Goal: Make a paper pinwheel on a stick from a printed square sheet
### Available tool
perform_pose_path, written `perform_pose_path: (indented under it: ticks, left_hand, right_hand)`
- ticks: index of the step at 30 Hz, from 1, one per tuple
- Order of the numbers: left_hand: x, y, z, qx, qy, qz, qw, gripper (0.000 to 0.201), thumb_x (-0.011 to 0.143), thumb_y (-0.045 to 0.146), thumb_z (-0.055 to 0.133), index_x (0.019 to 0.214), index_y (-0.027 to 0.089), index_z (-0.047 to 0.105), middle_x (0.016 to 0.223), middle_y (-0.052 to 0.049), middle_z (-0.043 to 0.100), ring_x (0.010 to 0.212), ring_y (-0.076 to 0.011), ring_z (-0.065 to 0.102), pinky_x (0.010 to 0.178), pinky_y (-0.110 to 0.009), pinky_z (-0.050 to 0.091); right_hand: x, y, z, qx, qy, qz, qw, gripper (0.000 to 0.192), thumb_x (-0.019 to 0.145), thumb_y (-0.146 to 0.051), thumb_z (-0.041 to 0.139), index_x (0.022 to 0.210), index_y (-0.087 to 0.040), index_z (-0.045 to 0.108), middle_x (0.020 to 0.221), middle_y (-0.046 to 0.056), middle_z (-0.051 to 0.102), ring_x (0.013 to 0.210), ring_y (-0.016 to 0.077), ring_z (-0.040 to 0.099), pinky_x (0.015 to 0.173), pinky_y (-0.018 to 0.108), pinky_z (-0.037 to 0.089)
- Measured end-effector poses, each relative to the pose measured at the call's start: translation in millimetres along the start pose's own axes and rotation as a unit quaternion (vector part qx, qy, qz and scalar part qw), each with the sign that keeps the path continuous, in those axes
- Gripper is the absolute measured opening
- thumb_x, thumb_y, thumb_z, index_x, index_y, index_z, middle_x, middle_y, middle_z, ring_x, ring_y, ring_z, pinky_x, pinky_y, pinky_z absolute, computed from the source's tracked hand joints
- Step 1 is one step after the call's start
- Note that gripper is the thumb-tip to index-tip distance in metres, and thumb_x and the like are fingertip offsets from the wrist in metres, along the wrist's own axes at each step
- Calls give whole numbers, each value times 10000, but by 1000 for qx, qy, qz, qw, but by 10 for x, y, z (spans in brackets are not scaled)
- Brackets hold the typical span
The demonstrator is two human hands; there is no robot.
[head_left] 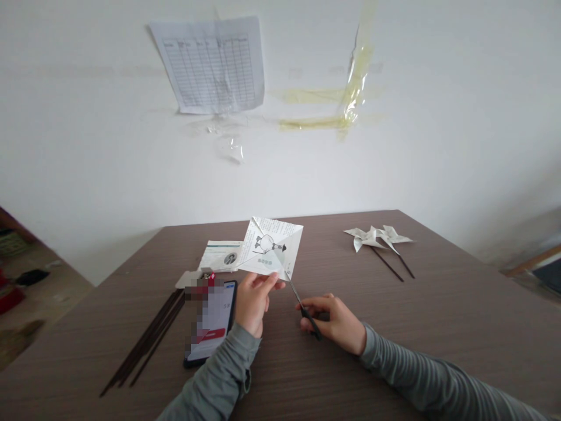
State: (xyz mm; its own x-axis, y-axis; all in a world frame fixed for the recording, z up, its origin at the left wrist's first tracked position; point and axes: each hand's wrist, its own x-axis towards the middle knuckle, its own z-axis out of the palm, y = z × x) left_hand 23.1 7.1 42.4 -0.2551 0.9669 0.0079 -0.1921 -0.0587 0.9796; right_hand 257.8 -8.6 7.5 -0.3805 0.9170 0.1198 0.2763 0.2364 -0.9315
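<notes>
Between thumb and fingers, my left hand [256,301] pinches the lower edge of a square sheet of printed paper [272,245]. Diagonal creases cross the sheet, and a small cartoon drawing shows on its face. My right hand [331,318] grips a pair of scissors [310,321] with black handles. Their thin metal blades point up and left, with the tips at the paper's lower right corner. Whether the blades are parted I cannot make out. The paper is held up above the table, just in front of a stack of printed sheets [219,255].
Two paper pinwheels [372,237] on dark sticks lie at the right back of the brown table [438,351]. Left of my left hand are a phone [213,327], several dark sticks [144,339] and a small red item [207,280]. The white wall stands behind, with a taped chart [214,64].
</notes>
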Motion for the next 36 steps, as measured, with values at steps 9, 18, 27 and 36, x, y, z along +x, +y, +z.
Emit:
perform_pose_path:
  ticks: [9, 18, 27, 36]
  left_hand:
    - [-12, 34, 11, 17, 1, -4, 1000, 437, 710, 432, 1127, 989, 230, 858, 970, -95, 972, 854, -319, 975, 406, -186, 332]
    - [2, 11, 2, 17, -9, -1, 1000, 457, 698, 444, 1125, 986, 218, 850, 967, -101, 969, 838, -310, 976, 400, -179, 332]
    - [3, 7, 3, 10, -11, 6, 1000, 459, 713, 421, 1142, 1002, 206, 857, 969, -116, 974, 832, -315, 981, 397, -166, 315]
    - [7, -4, -10, 9, -18, 4, 1000, 454, 730, 424, 1146, 1011, 206, 863, 995, -112, 983, 849, -317, 991, 399, -171, 341]
  right_hand:
    - [3, -101, -74, -6, -22, 0, 1000, 436, 915, -642, 1020, 1089, -242, 1041, 832, 101, 908, 844, 345, 820, 958, 477, 726]
    - [2, -31, -57, -12, -30, -6, 999, 468, 981, -630, 940, 1196, -228, 1048, 879, 104, 939, 854, 336, 825, 925, 466, 706]
    - [-12, -92, -102, -9, -45, -9, 999, 514, 1014, -648, 916, 1231, -199, 1042, 885, 111, 960, 850, 330, 839, 965, 474, 708]
    - [-19, -128, -97, -17, -39, 6, 999, 555, 959, -700, 920, 1199, -215, 1043, 890, 113, 964, 893, 358, 849, 1059, 518, 702]
